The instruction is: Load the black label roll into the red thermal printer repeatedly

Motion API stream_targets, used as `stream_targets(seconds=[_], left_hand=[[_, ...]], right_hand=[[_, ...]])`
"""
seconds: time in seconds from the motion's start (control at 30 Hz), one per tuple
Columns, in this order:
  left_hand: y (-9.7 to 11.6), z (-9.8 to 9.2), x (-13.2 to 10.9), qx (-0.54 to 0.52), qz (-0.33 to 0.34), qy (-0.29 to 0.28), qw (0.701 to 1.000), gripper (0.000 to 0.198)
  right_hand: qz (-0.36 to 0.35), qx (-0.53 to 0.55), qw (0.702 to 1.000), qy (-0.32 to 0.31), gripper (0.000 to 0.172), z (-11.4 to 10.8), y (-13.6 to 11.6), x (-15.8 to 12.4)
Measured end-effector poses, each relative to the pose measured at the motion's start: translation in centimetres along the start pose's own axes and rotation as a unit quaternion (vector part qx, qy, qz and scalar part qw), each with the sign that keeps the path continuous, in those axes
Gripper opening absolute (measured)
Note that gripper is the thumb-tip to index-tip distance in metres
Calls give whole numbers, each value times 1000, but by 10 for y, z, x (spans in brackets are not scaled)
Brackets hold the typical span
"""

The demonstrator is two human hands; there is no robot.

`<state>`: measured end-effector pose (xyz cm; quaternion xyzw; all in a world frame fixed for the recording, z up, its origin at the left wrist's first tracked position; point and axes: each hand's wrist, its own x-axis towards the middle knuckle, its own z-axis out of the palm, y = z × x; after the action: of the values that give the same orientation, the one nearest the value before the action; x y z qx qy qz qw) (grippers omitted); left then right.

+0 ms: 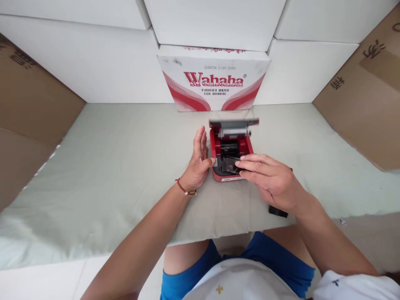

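White shirt (246, 281) nearest, bottom edge. Two hands, apart: left hand (198, 162) extended, thumb at rim of one red device (243, 146), mid-frame; right hand (275, 177) gripping one black piece (229, 165) at its opening. Pale green cloth (125, 166); five white boxes (215, 21), one Wahaha box (215, 100), top; two brown cartons (31, 104), side edges.

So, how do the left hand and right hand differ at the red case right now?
Place: the left hand is at the left side of the red case, thumb over its edge; the right hand reaches in from the right, fingertips on a glossy black piece.
Direction: the left hand's fingers point forward; the right hand's point leftward.
Wrist: the left hand's wears a red bracelet; none shows on the right hand's.
Both are bare.
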<state>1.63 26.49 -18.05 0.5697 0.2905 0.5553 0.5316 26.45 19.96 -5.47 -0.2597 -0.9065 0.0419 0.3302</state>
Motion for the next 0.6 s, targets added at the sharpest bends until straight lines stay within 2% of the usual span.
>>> stream_targets(seconds=[0.07,0.17,0.23,0.3,0.37,0.43,0.53,0.6], left_hand=[[0,1,1,-28,-20,-7,999,102],[0,4,1,-43,-12,-15,999,94],[0,6,2,-40,-1,-11,999,89],[-1,6,2,-43,-5,-3,999,87],[-1,6,3,-52,-15,3,999,90],[-2,5,4,-58,-21,5,998,94],[-3,4,5,-53,-20,3,998,96],[-4,4,6,-52,-21,2,998,95]], right_hand=[[24,24,999,-19,33,-3,3,8],[149,27,987,-58,35,-6,11,31],[241,-18,963,-121,36,-4,19,55],[290,-113,926,-214,32,3,27,80],[294,-200,885,-300,24,16,36,102],[286,-236,863,-344,20,31,43,116],[279,-241,859,-355,18,44,44,125],[283,-248,858,-349,20,38,36,122]])
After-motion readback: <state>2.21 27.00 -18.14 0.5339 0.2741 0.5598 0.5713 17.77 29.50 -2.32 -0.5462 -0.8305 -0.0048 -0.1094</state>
